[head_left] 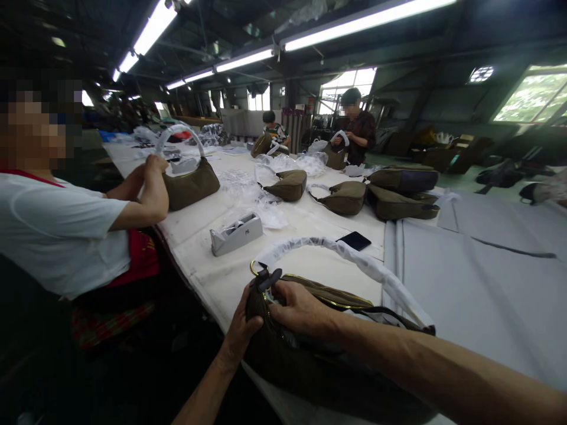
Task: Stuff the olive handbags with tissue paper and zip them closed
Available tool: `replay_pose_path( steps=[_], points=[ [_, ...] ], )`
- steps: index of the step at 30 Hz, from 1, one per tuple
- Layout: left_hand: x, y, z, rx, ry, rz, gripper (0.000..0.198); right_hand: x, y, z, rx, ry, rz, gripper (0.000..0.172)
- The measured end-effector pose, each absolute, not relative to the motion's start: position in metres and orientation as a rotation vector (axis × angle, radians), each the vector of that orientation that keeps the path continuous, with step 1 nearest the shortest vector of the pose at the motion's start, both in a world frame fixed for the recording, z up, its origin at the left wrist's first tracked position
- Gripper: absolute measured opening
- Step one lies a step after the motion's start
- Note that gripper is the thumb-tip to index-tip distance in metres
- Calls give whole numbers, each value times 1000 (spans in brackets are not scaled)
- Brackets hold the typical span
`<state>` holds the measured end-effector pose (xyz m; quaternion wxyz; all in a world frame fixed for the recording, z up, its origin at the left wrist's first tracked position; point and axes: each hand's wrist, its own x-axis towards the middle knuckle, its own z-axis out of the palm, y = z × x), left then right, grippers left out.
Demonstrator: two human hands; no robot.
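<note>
An olive-brown handbag (310, 360) lies at the near edge of the long white table (465, 283). Its handle (354, 260) is wrapped in white foam and arches over it, and a gold zipper runs along its top. My left hand (241, 330) grips the bag's left end from below, fingers curled round it. My right hand (301, 307) is closed at the zipper's end by the gold ring, fingers pinching there. What it pinches is hidden.
A grey tape dispenser (236, 233) and a dark phone (353, 240) lie beyond the bag. Several more olive bags (345, 198) and clear plastic wraps (248, 189) are spread further along. A person in white (66, 230) holds a bag at left; two others work at the far end.
</note>
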<state>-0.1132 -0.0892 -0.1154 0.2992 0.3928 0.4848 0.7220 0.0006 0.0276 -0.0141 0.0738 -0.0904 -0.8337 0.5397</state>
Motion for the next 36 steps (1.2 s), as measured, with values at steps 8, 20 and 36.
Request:
replay_pose_path(
  steps=[8,20,36],
  points=[
    [-126,-89,-118,1027,1301,1816,86,37,51,-14,-35,-2890,804,11],
    [-107,-93,-117,959,1442,1897,87,11,28,-49,-217,-2628,979,12],
    [-97,-95,-115,630,1674,2007,54,83,65,1,-593,-3428,15,17]
  ],
)
